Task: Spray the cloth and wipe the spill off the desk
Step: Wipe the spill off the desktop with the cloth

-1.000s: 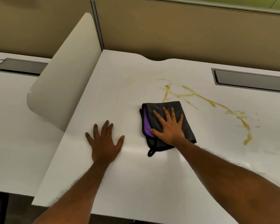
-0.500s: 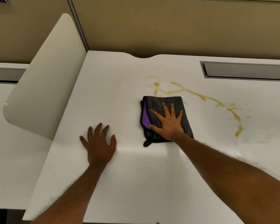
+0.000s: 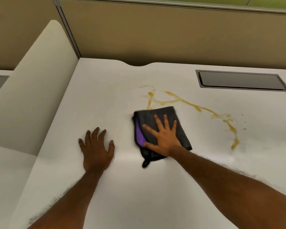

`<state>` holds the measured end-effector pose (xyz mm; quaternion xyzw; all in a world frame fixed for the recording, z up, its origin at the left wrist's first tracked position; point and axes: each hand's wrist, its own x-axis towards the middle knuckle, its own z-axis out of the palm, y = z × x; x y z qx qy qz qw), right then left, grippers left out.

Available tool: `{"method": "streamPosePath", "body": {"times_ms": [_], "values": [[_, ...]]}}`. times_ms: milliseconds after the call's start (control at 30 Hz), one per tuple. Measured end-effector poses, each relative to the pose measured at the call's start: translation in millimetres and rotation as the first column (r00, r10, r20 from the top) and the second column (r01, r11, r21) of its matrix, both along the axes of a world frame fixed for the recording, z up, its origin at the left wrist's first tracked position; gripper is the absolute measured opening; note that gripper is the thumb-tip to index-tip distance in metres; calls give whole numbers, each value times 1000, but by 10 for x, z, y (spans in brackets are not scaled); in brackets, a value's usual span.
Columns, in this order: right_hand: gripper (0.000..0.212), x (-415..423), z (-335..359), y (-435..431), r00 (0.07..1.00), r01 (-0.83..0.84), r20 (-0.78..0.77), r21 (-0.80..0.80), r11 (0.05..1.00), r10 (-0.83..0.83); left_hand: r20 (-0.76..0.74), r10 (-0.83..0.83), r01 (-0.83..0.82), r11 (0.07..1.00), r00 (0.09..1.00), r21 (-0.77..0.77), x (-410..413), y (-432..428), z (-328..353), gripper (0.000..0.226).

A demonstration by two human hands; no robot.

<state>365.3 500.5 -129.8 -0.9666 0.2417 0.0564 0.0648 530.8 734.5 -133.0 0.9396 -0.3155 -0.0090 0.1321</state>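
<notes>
Right hand [image 3: 163,139] flat on cloth [image 3: 155,116] — fingers spread

Both hands lie palm-down with fingers spread, the left hand [image 3: 97,150] beside the right hand [image 3: 163,138], forearms extended.

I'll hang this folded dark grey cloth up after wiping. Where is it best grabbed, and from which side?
Likely the black loop at the folded dark grey cloth's near corner, pinched from the near side: it juts out onto bare white desk, clear of the right hand lying flat on top.
</notes>
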Motion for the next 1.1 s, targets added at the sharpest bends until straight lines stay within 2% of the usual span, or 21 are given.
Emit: {"method": "streamPosePath", "body": {"times_ms": [67, 100, 133, 200, 267, 300, 333, 433, 500, 533, 600, 667, 700, 733, 867, 900, 933, 1000, 1100], "values": [[74, -28, -17, -79, 984, -176, 13, -41, 983, 177, 1, -1, 1, 1000, 1000, 6, -5, -15, 24, 65], [72, -27, -8, -153, 983, -180, 23, -41, 983, 181, -3, -2, 2, 1000, 1000, 12, -13, -25, 35, 65], [71, 2, 8, -226, 991, -131, 33, -28, 991, 132, -9, -1, 2, 1000, 1000, 16, -19, -28, 41, 66], [74, 149, 45, -328, 996, 79, 40, 18, 997, -80, -14, 5, -5, 1000, 1000, 20, -28, -31, 39, 66], [80, 364, 69, -358, 961, 275, 8, 37, 961, -275, -15, 14, -14, 1000, 1000, 13, -29, -39, 32, 66], [83, 444, 76, -346, 952, 305, -5, 34, 952, -305, -19, 19, -19, 1000, 1000, 7, -18, -37, 30, 66], [84, 480, 65, -337, 960, 280, -10, 27, 960, -280, -26, 22, -22, 1000, 999, 2, -1, -35, 28, 66], [76, 374, 18, -495, 999, -13, 37, 23, 1000, 12, -47, 16, -17, 1000, 999, -10, 33, -34, 22, 66], [69, 307, 39, -731, 991, -124, 63, 34, 992, 121, -35, 3, -3, 1000, 999, -12, 69, -28, 18, 66], [67, 309, 50, -833, 993, -93, 69, 37, 995, 91, -30, -6, 6, 1000, 1000, -14, 101, -34, 13, 65], [69, 369, 61, -918, 990, 122, 69, 37, 992, -124, -44, -15, 14, 1000, 999, -21, 179, -85, 14, 64], [75, 503, 64, -848, 937, 344, 44, 47, 938, -346, -60, -24, 23, 999, 998, -25, 259, -189, 25, 64], [79, 563, 60, -793, 921, 386, 28, 54, 921, -387, -57, -38, 37, 999, 998, -26, 294, -253, 32, 64], [82, 594, 50, -751, 929, 369, 10, 50, 928, -370, -56, -60, 59, 998, 997, -24, 328, -322, 35, 63], [78, 467, 49, -872, 999, 41, -1, 28, 999, -41, -73, -151, 149, 988, 986, -28, 443, -601, 52, 62], [77, 429, 50, -922, 1000, 27, 11, 24, 999, -27, -75, -176, 173, 984, 981, -40, 478, -665, 60, 63], [77, 408, 45, -945, 997, 68, 29, 16, 998, -68, -73, -201, 198, 979, 977, -49, 520, -726, 69, 65], [78, 449, 40, -931, 957, 284, 63, 13, 959, -284, -52, -219, 217, 976, 974, -32, 626, -836, 78, 65], [84, 672, 68, -881, 812, 583, 11, 24, 812, -583, -48, -166, 167, 986, 985, 17, 779, -920, 51, 65]]}}
